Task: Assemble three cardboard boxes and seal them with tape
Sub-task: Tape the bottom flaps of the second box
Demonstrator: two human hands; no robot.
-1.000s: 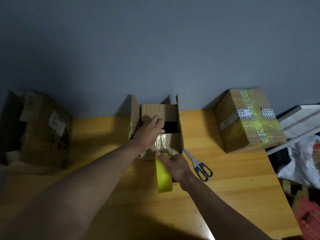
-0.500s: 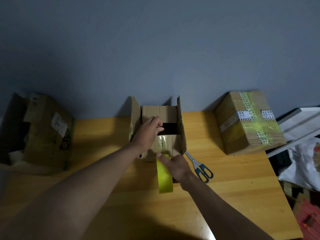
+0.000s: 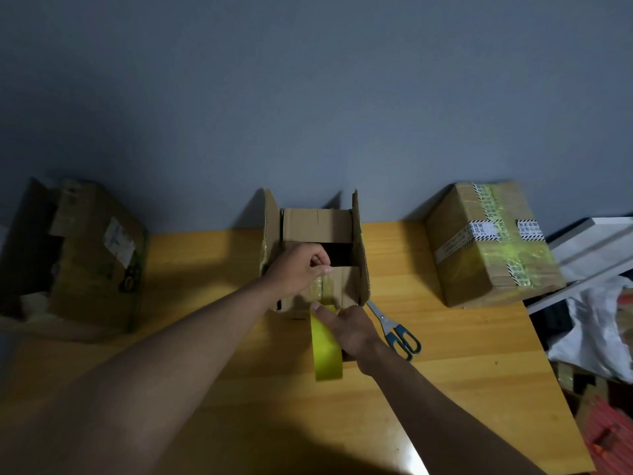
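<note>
An open cardboard box (image 3: 317,228) stands at the table's middle back, its two side flaps upright and a dark gap between the inner flaps. My left hand (image 3: 298,269) lies on the near flap with fingers curled, pinching the end of the tape strip at the flap's edge. My right hand (image 3: 349,329) grips a yellow tape roll (image 3: 325,347) held on edge just in front of the box, thumb on the strip. A taped box (image 3: 489,241) sits at the back right. A larger open box (image 3: 78,255) lies at the left.
Scissors (image 3: 394,327) with blue-grey handles lie on the wooden table (image 3: 462,371) right of my right hand. White boards (image 3: 596,245) and a white plastic bag (image 3: 599,330) crowd the table's right edge. A grey wall runs behind the boxes.
My left hand's fingers have drawn back from the dark gap and curled at the near flap's edge. The tape roll and right hand have stayed close to the box front.
</note>
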